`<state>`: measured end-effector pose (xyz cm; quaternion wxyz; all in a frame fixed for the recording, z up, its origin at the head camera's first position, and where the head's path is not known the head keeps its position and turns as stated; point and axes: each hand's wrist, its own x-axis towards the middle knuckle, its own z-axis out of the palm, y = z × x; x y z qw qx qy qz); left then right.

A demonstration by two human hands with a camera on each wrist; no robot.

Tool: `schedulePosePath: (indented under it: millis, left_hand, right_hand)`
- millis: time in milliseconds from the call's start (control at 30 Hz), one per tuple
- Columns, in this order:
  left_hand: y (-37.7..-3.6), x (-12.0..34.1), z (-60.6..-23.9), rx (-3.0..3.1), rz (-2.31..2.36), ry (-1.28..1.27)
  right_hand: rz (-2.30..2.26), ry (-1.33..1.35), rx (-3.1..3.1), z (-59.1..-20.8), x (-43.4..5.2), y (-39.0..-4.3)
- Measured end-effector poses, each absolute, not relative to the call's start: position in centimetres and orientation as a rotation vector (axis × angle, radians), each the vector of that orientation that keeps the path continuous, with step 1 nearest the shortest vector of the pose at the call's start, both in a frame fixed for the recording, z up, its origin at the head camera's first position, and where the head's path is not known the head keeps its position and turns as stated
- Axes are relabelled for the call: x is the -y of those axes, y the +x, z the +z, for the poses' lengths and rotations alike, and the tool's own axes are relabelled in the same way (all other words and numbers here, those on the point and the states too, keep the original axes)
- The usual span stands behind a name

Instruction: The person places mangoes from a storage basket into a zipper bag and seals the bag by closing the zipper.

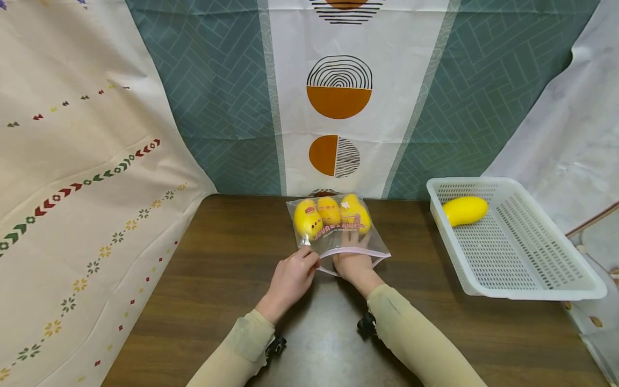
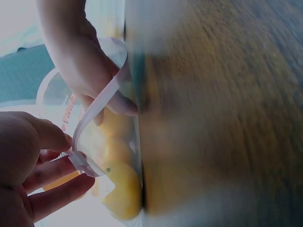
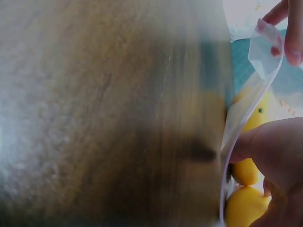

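Brown tabletop (image 1: 217, 263), clear bag (image 1: 326, 243) around right hand (image 1: 354, 260), yellow fruits (image 1: 307, 218) beyond

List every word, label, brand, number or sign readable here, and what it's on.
None can be read.
Clear bag, pink lettering: too distorted and small to read; blurred in the wrist views too.
Same bag, pale line under the lettering: too small.
Backdrop cloth: patterns, no visible writing.

Teal-and-white patterned cloth (image 1: 377, 123) hangs behind the dark wooden table (image 1: 208, 269); cream printed fabric (image 1: 82, 166) drapes along the left.
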<state>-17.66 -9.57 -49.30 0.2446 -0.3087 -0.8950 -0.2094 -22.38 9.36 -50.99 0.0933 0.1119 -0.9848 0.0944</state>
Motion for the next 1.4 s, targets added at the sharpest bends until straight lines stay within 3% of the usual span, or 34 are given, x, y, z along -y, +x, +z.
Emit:
schedulePosePath:
  millis: [567,1400]
  left_hand:
    - [-17.7,9.6,-49.4,2.483,-0.556,-0.828]
    - [-17.6,9.6,-49.3,2.497,-0.561,-0.811]
  right_hand:
    - [0.526,0.103,3.112,-52.3,-10.1,-25.0]
    - [0.589,0.061,3.128,-51.8,-10.1,-24.6]
